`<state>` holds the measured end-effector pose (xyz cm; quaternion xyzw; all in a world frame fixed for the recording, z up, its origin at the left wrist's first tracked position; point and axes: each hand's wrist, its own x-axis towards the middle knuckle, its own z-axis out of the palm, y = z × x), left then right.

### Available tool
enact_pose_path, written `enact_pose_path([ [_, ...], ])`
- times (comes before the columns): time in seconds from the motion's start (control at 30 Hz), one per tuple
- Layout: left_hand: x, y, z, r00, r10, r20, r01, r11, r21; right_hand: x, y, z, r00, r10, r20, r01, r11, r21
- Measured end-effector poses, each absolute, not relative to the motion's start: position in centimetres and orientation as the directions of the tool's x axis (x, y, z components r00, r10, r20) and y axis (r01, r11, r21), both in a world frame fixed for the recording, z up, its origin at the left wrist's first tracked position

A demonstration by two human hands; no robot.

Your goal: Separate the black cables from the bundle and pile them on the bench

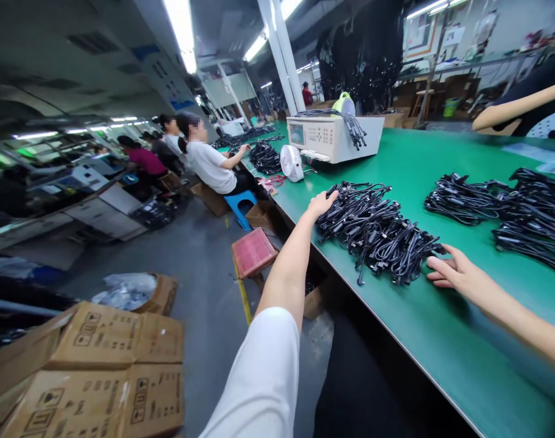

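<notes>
- The person seems to be gathering or steadying a tangled pile of thin black plastic cables (381,234) on the flat green table (442,328).
- The left hand (322,204) bends over the pile's ten o'clock edge; whether it pinches any cable cannot be told.
- The right hand (450,271), fingers loosely parted, touches the four o'clock end.
- The next move probably calls for even pressure from both sides.
- Count: two hands, one pile between them, one boxy white instrument (321,132) at its eleven o'clock; individual cables defy counting.
</notes>
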<state>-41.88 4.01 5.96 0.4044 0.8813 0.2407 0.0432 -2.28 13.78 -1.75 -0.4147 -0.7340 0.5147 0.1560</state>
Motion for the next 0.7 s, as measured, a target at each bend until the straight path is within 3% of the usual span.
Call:
enact_pose_path([
  [0.17, -40.3, 4.3, 4.2, -0.668, 0.741, 0.065, 0.687, 0.580, 0.438, -2.2, 11.6, -1.4, -0.546, 0.803, -0.241, 0.265, -0.108, -0.958],
  [0.43, -35.1, 5.0, 2.6, -0.642, 0.765, 0.050, 0.705, 0.563, 0.430, 2.2, 9.2, -0.9, -0.417, 0.872, -0.258, 0.054, -0.259, -0.964],
  [0.6, -32.3, 4.9, 3.8, -0.643, 0.761, 0.087, 0.707, 0.546, 0.449, 1.5, 8.4, -0.4, -0.397, 0.876, -0.275, 0.084, -0.263, -0.961],
  [0.7, -30.7, 4.1, 5.9, -0.659, 0.730, 0.182, 0.711, 0.527, 0.465, 0.5, 9.3, 0.0, -0.396, 0.858, -0.326, 0.166, -0.282, -0.945],
])
